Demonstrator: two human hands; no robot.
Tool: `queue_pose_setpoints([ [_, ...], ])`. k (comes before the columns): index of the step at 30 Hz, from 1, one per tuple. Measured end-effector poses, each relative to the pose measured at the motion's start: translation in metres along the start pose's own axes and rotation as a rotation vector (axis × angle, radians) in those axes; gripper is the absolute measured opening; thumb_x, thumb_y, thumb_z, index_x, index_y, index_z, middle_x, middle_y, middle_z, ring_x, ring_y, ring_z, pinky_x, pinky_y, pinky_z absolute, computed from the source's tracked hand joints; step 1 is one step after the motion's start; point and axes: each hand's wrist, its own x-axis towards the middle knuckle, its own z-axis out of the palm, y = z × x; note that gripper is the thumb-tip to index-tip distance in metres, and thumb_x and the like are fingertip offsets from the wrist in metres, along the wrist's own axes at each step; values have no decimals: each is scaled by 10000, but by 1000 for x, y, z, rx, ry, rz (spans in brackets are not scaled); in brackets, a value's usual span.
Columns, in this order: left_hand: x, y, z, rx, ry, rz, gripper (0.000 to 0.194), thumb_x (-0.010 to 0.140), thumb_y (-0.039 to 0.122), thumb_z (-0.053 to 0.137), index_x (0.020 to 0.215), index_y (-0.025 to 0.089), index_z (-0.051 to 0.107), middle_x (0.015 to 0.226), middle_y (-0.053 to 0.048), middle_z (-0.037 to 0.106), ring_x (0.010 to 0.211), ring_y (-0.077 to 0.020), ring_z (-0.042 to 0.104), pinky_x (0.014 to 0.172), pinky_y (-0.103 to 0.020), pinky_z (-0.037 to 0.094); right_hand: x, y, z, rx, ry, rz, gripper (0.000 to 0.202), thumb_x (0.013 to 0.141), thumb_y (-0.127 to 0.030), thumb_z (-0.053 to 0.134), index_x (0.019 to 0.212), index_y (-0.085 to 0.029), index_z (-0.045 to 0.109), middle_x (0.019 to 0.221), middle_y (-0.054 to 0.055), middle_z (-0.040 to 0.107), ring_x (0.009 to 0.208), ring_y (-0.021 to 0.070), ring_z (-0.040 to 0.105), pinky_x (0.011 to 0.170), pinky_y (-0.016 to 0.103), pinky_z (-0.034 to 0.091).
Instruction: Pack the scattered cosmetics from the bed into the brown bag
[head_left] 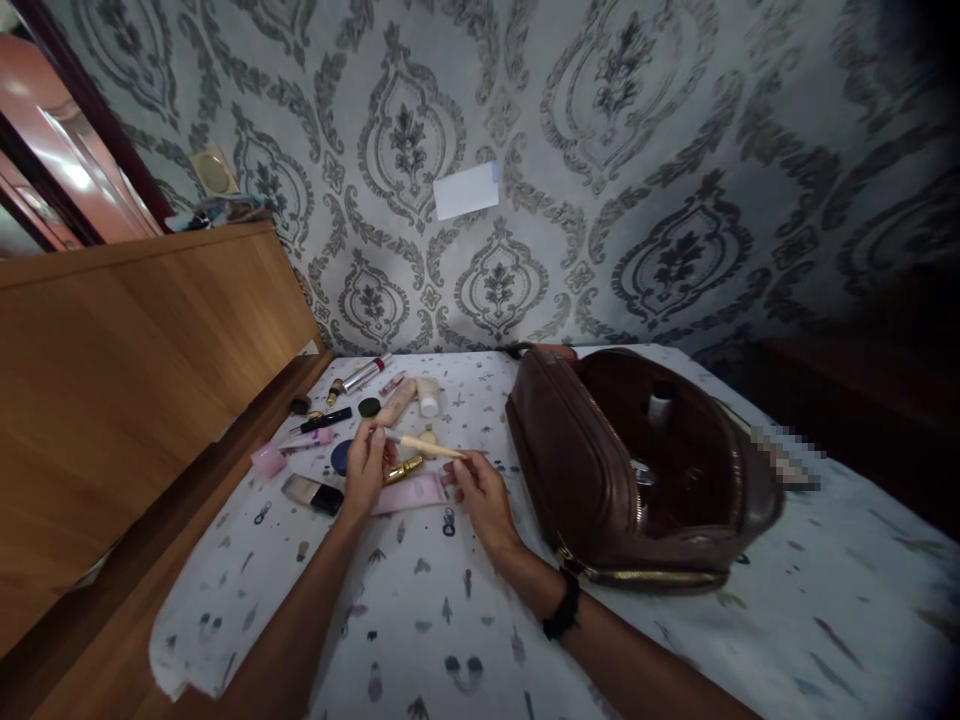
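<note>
Between my two hands is a slim cream-coloured cosmetic tube (431, 446) with a paler, greyish end; its exact kind is unclear. My left hand (365, 470) pinches the pale end, and the fingertips of my right hand (486, 502) close on the other end. Beneath it lie a gold tube (403, 469) and a pink squeeze tube (411, 494). Just left of my left hand are a blue round case (340, 457), partly hidden, and a black-capped bottle (313, 494). Beyond my hands lie a beige tube (397, 402) and a white-capped cream tube (427, 396).
A brown leather bag (570, 450) stands open at right, with a small bottle (661, 404) inside. More cosmetics lie at left, including a black tube (325, 419), a silver tube (364, 374) and a pink jar (268, 460). A wooden panel (165, 340) borders the left side; patterned wall behind.
</note>
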Motion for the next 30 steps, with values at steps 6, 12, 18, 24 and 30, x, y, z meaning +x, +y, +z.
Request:
queue_pose_setpoints([
  [6,0,1,0,9,-2,5,442,860,637,572,895,198,551,574,59,540,417,-66,440,369,-161,307,0,1,1,-9,-4,5,505,845,-686,544,703,-202,562,643,25,643,529,138,551,471,249,429],
  [12,0,2,-1,1,8,-5,434,854,635,581,881,203,548,571,56,535,418,-72,442,367,-170,302,-1,2,1,0,-20,28,562,840,-740,499,683,-202,545,615,22,636,522,134,562,478,251,440],
  [18,0,0,-1,7,7,-1,434,864,630,572,850,197,545,583,53,542,423,-66,439,366,-161,313,0,0,0,9,-35,38,559,831,-736,515,678,-200,545,612,17,633,514,127,561,471,241,446],
  [24,0,-1,-2,-23,17,-20,420,837,599,621,886,183,580,587,55,544,411,-52,414,365,-151,295,0,0,0,30,-43,57,544,837,-723,508,692,-200,542,612,8,610,510,122,551,470,239,435],
  [30,-3,13,-3,-29,14,-50,453,763,585,702,939,172,637,599,60,534,422,-49,421,387,-152,305,-3,-2,4,66,-17,59,514,865,-700,462,719,-209,492,614,-11,590,505,109,533,461,219,406],
])
